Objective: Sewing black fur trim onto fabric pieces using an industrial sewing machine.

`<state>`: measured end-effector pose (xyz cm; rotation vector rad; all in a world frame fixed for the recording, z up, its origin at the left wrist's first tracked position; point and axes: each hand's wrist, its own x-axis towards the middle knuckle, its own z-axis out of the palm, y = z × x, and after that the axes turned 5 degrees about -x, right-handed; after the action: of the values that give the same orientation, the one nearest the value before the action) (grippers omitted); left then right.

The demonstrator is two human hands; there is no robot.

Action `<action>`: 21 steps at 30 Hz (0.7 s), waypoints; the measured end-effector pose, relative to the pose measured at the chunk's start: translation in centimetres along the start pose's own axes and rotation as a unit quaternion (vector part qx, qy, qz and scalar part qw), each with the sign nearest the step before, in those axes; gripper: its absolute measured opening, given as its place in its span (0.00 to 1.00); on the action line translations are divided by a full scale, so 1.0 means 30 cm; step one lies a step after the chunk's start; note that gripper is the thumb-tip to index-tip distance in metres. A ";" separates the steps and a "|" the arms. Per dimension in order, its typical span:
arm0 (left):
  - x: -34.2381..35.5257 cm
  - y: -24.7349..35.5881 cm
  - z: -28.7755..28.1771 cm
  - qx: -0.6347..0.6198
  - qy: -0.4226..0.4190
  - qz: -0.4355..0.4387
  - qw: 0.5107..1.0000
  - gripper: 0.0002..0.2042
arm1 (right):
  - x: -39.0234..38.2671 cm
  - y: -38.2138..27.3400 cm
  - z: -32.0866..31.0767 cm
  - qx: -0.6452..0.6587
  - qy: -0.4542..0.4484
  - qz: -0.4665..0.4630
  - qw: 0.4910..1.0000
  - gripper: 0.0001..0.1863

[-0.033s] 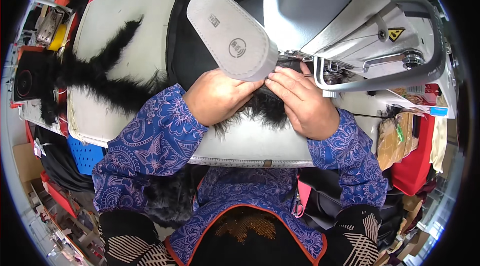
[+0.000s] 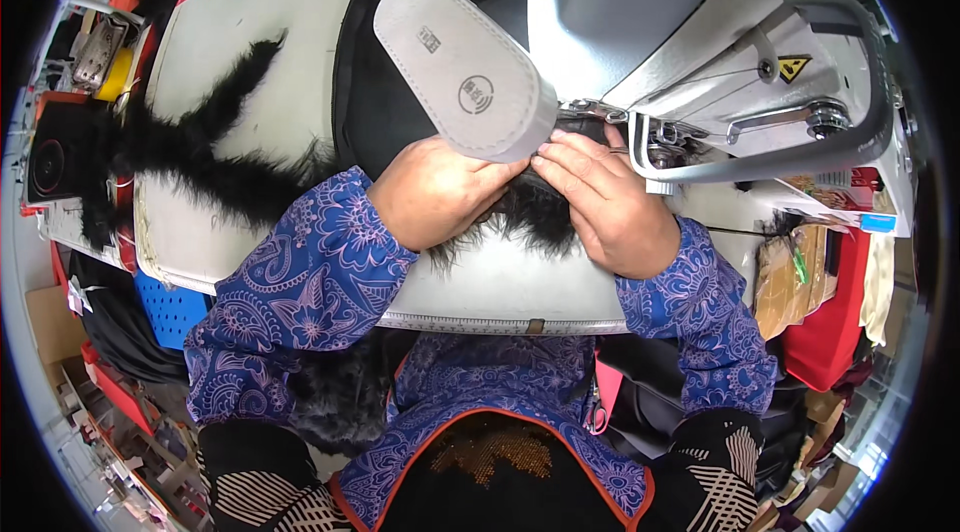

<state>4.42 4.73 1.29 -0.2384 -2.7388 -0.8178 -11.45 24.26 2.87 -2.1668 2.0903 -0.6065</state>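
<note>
Both hands are close together under the sewing machine [image 2: 720, 82], working on a black fur strip [image 2: 535, 217] whose fluffy edge hangs toward me. My left hand [image 2: 430, 192] is closed on the strip; its fingertips are partly covered by a light-grey paddle-shaped piece [image 2: 465, 67] on a curved arm. From the other side, my right hand [image 2: 615, 202] grips the strip beside the needle area, fingers bunched and thumb side tucked beneath. Black cloth [image 2: 375, 92] lies behind my left hand. The needle point itself is hidden.
More black fur [image 2: 225, 182] trails over the pale machine table [image 2: 290, 22] at left. A measuring tape [image 2: 480, 324] runs along the front edge. A grey bar frame [image 2: 790, 167] juts out near my right hand. At right are a wrapped brown packet [image 2: 785, 282] and a red bin [image 2: 835, 322].
</note>
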 end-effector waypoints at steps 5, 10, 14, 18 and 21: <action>0.046 -0.024 0.012 0.038 0.014 0.004 0.999 0.20 | 0.013 0.046 0.003 -0.021 0.029 0.004 0.999 0.30; 0.065 -0.045 0.004 0.047 0.023 0.014 0.999 0.19 | 0.016 0.093 0.005 0.010 0.007 0.024 1.000 0.31; 0.056 -0.037 0.007 0.046 0.036 0.020 0.998 0.18 | 0.003 0.095 0.013 -0.017 -0.035 0.044 0.998 0.30; 0.060 -0.041 0.015 0.044 0.049 0.025 0.998 0.16 | 0.006 0.092 0.009 -0.021 -0.022 0.044 0.999 0.29; 0.065 -0.045 0.021 0.055 0.068 0.036 0.996 0.14 | 0.013 0.084 -0.001 -0.030 0.000 0.037 0.999 0.28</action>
<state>2.12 4.12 0.70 -0.2483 -2.6211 -0.6375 -13.84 23.70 2.19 -2.1092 2.2054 -0.5446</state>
